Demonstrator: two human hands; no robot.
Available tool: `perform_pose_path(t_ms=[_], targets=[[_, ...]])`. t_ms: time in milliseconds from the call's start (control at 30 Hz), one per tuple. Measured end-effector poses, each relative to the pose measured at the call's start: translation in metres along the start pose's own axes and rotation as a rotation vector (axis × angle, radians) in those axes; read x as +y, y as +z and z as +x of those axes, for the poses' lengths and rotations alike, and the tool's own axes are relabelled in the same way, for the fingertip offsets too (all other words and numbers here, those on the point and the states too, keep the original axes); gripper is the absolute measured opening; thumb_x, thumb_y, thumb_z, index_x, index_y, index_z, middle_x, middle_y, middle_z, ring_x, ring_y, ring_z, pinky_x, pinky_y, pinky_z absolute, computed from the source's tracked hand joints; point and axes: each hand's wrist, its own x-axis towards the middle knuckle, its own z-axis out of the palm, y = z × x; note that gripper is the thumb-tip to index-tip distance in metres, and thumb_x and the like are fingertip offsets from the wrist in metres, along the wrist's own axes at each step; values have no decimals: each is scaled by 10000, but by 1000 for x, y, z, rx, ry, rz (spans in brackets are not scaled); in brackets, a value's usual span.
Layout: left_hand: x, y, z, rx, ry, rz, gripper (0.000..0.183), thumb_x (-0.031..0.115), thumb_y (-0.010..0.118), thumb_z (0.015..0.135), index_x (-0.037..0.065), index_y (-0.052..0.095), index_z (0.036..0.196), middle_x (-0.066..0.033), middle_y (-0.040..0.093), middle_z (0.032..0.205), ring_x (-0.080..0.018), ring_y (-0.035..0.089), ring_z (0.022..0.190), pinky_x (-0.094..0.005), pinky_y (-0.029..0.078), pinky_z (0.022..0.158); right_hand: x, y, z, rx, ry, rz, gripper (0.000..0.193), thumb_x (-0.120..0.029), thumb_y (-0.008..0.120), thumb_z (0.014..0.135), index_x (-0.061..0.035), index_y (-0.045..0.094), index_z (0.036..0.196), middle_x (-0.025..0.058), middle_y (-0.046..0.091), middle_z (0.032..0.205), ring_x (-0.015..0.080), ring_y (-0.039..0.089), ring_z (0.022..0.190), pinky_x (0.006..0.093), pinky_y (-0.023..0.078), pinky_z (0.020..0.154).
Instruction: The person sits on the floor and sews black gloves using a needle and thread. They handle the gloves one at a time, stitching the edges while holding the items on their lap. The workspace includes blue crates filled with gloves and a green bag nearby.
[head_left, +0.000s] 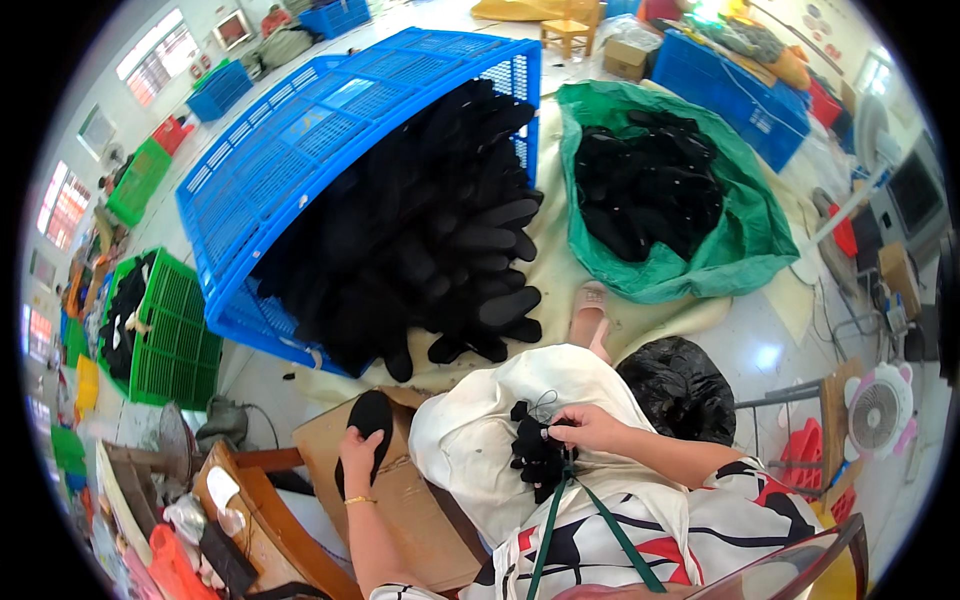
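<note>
A white apron (470,415) covers a person's lap. Left of the apron, the left hand (358,455) is closed around the lower end of a black sole (372,420), above cardboard (425,525). On the apron, the right hand (588,428) pinches a small black bundle (532,455), fingertips together. Beyond the apron, black pieces (420,220) spill from a blue crate (270,150).

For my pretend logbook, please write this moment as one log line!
left grip: holding oblong black fabric-like piece; right grip: touching small black knobbly bundle; ahead: blue lattice plastic crate, long black pieces inside
</note>
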Motion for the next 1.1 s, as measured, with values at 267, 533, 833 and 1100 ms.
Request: perform_pose_path(t_ms=[267, 533, 833, 1100], targets=[[139, 50, -162, -70, -131, -87, 487, 178, 821, 730, 71, 349, 676, 39, 338, 626, -82, 317, 601, -281, 320, 509, -25, 14, -1, -49, -27, 57, 178, -184, 614, 962, -24, 633, 1036, -9, 623, 842, 69, 584, 730, 237, 493, 681], [158, 128, -252, -157, -294, -648, 349, 199, 695, 916, 14, 523, 1157, 17, 553, 964, -86, 520, 855, -240, 462, 798, -10, 59, 1, -107, -147, 164, 217, -190, 599, 984, -18, 613, 1116, -16, 616, 917, 48, 571, 785, 216, 496, 718], [170, 140, -238, 56, -639, -1299, 203, 228, 669, 946, 86, 606, 1077, -8, 656, 1027, -102, 591, 968, -286, 453, 877, -8, 68, -8, -278, -481, -517, 182, -161, 663, 886, -14, 654, 993, 136, 650, 875, 273, 630, 762, 341, 505, 683], [182, 131, -221, 277, -642, -1243, 146, 231, 643, 960, 94, 624, 1003, 8, 605, 931, -116, 572, 902, -293, 479, 837, -16, -61, -25, 89, -147, 15, 177, -178, 585, 969, -22, 655, 922, 12, 639, 817, 81, 569, 668, 249, 511, 635]])
